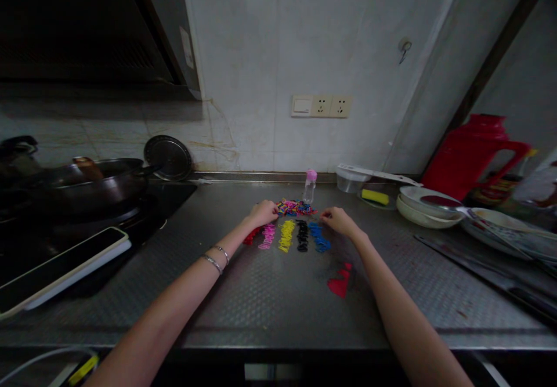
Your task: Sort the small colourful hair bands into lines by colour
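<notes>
Pale wall tiles point(239, 44) are seen behind a shiny gray table point(235, 311). A mixed pile point(296, 208) of tiny colored bits is found between the fingers of the left hand point(263, 213) and those of the right hand point(341, 222). On both hands the fingers are bent in, but it cannot be told if they are closed or if a bit is gripped. Nearer than the fingertips, a pink row point(268, 235), a yellow row point(286, 237), a black row point(302, 237) and a blue row point(321, 238) are laid out, with a red row point(250, 237) partly hidden by the left arm.

One bit is best pinched at a time, with only the tips, and lifted gently so others are not dragged. Wrists should be kept high so no row is brushed.

Just past the fingers, a clear bottle point(309, 192) is stood close behind the pile and could be bumped. Well right of the right fingers, a yellow sponge point(375, 196) and bowls point(415, 217) are kept, out of the way.
</notes>
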Available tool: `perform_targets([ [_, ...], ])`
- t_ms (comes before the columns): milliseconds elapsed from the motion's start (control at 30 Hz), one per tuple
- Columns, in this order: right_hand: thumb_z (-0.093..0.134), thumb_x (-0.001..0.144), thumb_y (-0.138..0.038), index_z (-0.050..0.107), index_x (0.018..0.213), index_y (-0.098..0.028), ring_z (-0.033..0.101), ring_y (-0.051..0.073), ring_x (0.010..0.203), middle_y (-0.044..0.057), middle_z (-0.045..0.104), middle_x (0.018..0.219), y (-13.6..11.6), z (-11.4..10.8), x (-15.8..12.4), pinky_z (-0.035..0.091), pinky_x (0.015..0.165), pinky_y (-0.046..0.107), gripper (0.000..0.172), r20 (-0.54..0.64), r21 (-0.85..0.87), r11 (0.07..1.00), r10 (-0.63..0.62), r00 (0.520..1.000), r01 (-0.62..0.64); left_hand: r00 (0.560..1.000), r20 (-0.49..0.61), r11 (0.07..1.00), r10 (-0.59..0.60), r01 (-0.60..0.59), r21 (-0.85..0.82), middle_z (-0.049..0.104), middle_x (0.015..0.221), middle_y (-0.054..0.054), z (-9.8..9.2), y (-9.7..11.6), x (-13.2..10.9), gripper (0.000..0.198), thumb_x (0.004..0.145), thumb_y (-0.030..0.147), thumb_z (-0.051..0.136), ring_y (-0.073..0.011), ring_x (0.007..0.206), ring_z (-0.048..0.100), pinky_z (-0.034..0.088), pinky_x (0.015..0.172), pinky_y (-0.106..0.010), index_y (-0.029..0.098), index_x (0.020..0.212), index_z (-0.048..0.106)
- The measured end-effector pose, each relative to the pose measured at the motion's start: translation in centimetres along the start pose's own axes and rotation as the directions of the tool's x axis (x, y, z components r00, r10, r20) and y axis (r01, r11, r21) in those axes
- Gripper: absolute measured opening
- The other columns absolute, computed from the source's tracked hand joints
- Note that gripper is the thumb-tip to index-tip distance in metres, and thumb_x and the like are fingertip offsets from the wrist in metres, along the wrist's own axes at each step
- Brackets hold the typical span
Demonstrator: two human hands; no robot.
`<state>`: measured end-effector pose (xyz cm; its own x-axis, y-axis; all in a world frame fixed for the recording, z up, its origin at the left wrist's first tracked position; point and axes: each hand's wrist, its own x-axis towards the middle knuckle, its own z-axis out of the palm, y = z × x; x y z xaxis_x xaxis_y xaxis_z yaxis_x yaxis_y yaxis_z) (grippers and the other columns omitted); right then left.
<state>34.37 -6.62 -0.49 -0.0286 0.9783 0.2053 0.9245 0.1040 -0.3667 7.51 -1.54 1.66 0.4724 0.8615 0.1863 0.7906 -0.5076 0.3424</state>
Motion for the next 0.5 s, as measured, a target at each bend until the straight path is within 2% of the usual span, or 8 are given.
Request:
perform_targets([
  [167, 0.048, 0.074, -0.023, 0.069, 0.081, -0.018, 0.061, 0.016, 0.073, 0.007, 0.069, 0.081, -0.3, -0.1, -0.1, 0.040, 0.063, 0.020, 0.023, 0.004, -0.013, 1.000, 0.007, 1.000, -0.007, 0.999, -0.004, 0.998, -0.046, 0.046, 0.044, 0.068, 0.086, -0.006, 0.1, 0.8, 0.3, 0.017, 0.068, 0.026, 0.058, -0.0198, 0.084, 0.059, 0.041, 0.070, -0.024, 0.025, 0.079, 0.071],
  [367, 0.048, 0.075, -0.026, 0.069, 0.082, -0.018, 0.061, 0.016, 0.074, 0.007, 0.069, 0.082, -0.5, -0.4, -0.3, 0.040, 0.064, 0.021, 0.024, -0.004, -0.028, 1.000, 0.003, 1.000, -0.003, 0.999, -0.028, 1.000, -0.026, 0.026, 0.005, 0.068, 0.081, -0.004, 0.1, 0.5, 1.1, 0.019, 0.071, 0.028, 0.055, -0.0157, 0.071, 0.058, 0.040, 0.063, -0.021, 0.024, 0.080, 0.071],
  [500, 0.048, 0.075, -0.026, 0.069, 0.082, -0.019, 0.061, 0.016, 0.074, 0.007, 0.069, 0.081, -0.6, -0.4, -0.4, 0.041, 0.065, 0.021, 0.023, -0.011, -0.026, 1.000, 0.013, 1.000, -0.013, 0.999, -0.045, 0.998, 0.010, -0.013, -0.066, 0.067, 0.072, -0.003, 0.0, 1.3, 1.6, 0.020, 0.069, 0.028, 0.055, -0.0134, 0.064, 0.056, 0.038, 0.060, -0.020, 0.019, 0.077, 0.072],
])
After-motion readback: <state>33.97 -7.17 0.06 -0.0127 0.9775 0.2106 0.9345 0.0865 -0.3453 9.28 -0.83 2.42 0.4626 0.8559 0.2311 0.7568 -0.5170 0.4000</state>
